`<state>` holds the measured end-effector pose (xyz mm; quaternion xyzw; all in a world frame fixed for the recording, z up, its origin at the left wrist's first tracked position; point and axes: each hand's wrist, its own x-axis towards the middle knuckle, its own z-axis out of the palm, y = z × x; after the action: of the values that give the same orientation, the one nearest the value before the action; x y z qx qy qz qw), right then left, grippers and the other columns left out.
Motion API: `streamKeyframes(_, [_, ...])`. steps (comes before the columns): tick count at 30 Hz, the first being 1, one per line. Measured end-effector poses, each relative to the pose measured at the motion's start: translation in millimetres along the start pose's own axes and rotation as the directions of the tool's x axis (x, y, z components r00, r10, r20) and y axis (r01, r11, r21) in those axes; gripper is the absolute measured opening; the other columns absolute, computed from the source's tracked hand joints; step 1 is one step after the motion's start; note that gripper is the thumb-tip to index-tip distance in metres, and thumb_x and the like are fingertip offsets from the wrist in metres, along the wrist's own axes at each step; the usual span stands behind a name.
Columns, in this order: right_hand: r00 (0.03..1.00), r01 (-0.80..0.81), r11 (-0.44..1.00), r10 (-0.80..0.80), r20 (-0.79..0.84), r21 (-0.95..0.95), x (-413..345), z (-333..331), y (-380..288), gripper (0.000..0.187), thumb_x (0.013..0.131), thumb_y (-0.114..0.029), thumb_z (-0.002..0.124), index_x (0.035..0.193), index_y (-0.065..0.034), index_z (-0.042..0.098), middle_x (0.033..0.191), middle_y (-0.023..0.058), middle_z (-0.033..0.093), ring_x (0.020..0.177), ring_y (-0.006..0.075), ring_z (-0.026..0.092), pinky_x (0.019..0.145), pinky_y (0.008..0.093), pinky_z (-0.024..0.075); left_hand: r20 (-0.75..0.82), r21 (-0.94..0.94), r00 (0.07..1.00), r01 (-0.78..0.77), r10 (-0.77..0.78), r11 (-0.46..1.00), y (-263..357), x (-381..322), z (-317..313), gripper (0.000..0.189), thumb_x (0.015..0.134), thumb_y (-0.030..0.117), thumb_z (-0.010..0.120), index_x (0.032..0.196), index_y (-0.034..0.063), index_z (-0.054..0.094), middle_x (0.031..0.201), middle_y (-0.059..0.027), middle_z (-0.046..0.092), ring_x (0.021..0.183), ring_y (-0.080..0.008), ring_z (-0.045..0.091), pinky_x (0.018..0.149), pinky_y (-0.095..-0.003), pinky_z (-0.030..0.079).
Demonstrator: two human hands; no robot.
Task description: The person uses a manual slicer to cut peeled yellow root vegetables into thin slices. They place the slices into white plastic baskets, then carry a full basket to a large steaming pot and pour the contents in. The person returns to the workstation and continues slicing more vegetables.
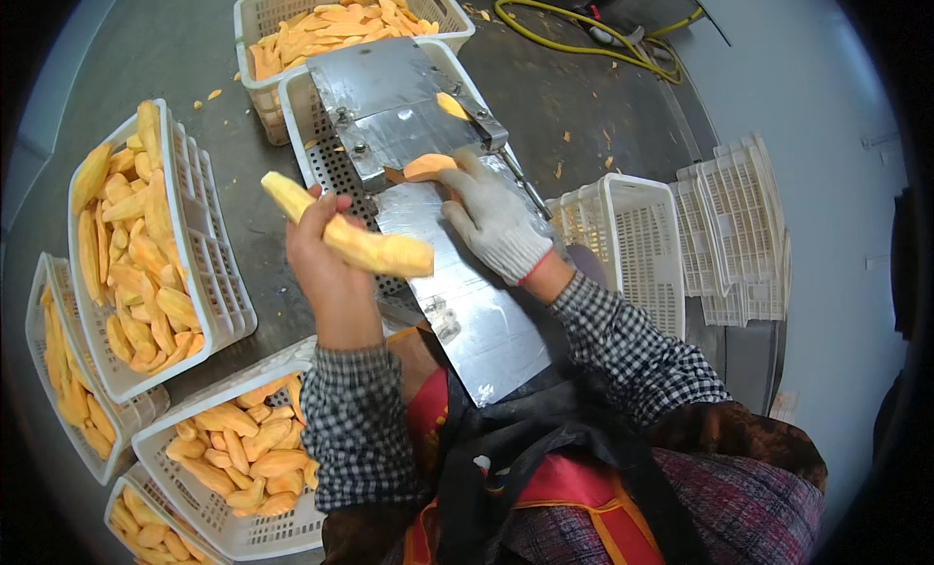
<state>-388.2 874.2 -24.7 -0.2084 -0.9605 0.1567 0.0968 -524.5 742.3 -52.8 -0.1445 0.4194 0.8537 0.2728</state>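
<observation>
My left hand [332, 262], bare, grips a long peeled sweet potato [379, 253] and holds it tilted over the left edge of a metal slicing board [467, 273]. My right hand [496, 215], in a white knitted glove, rests its fingers on an orange sweet potato piece [429, 167] that lies flat on the board, just below a bolted metal crosspiece. Part of that piece is hidden under the fingers. A small yellow slice [453, 106] lies on the upper metal plate [379, 76]. The board spans a white plastic crate [292, 113].
A crate of slices [244, 47] stands beyond the board. Several crates of peeled sweet potatoes stand at my left, one [164, 200] nearest the board. At right are an upright white crate [646, 251] and stacked crates [730, 222]. A yellow hose [554, 46] lies at the back.
</observation>
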Motion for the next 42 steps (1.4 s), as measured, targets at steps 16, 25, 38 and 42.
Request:
streamKeyframes(16, [0.983, -0.022, 0.950, 0.078, -0.167, 0.311, 24, -13, 25, 0.049, 0.088, -0.015, 0.057, 0.134, 0.0018, 0.048, 0.137, 0.0253, 0.047, 0.128, 0.0336, 0.048, 0.107, 0.0359, 0.0368, 0.040, -0.065, 0.999, 0.020, -0.018, 0.998, 15, -18, -18, 0.037, 0.084, 0.008, 0.056, 0.119, -0.0023, 0.047, 0.080, -0.0095, 0.057, 0.061, -0.0141, 0.055, 0.056, -0.0266, 0.047])
streamKeyframes(25, [0.982, 0.174, 0.984, -0.171, -0.079, 0.035, -10, 7, 39, 0.052, 0.084, -0.010, 0.054, 0.134, -0.0009, 0.044, 0.137, 0.0254, 0.043, 0.121, 0.0417, 0.046, 0.104, 0.0427, 0.0380, 0.067, 0.026, 0.997, 0.045, -0.046, 0.999, 1, -17, -6, 0.035, 0.084, 0.006, 0.055, 0.117, -0.0025, 0.047, 0.081, -0.0095, 0.057, 0.060, -0.0142, 0.055, 0.056, -0.0267, 0.047])
streamKeyframes(38, [0.973, 0.091, 0.902, 0.010, -0.231, 0.422, -4, -21, 20, 0.048, 0.085, -0.003, 0.054, 0.133, 0.0022, 0.048, 0.134, 0.0238, 0.051, 0.126, 0.0330, 0.050, 0.107, 0.0367, 0.0366, -0.026, -0.041, 1.000, 0.005, -0.006, 0.999, 5, -5, -16, 0.033, 0.080, 0.003, 0.059, 0.111, 0.0000, 0.049, 0.078, -0.0107, 0.058, 0.056, -0.0172, 0.055, 0.052, -0.0265, 0.047])
streamKeyframes(42, [0.998, 0.062, 0.985, -0.065, 0.011, 0.160, 9, 7, 1, 0.052, 0.083, -0.010, 0.055, 0.132, 0.0014, 0.044, 0.131, 0.0261, 0.049, 0.121, 0.0384, 0.050, 0.102, 0.0418, 0.0404, 0.054, -0.014, 0.998, -0.040, 0.041, 0.999, 1, -13, -7, 0.031, 0.080, 0.002, 0.059, 0.109, -0.0002, 0.050, 0.077, -0.0108, 0.058, 0.055, -0.0177, 0.055, 0.051, -0.0272, 0.047])
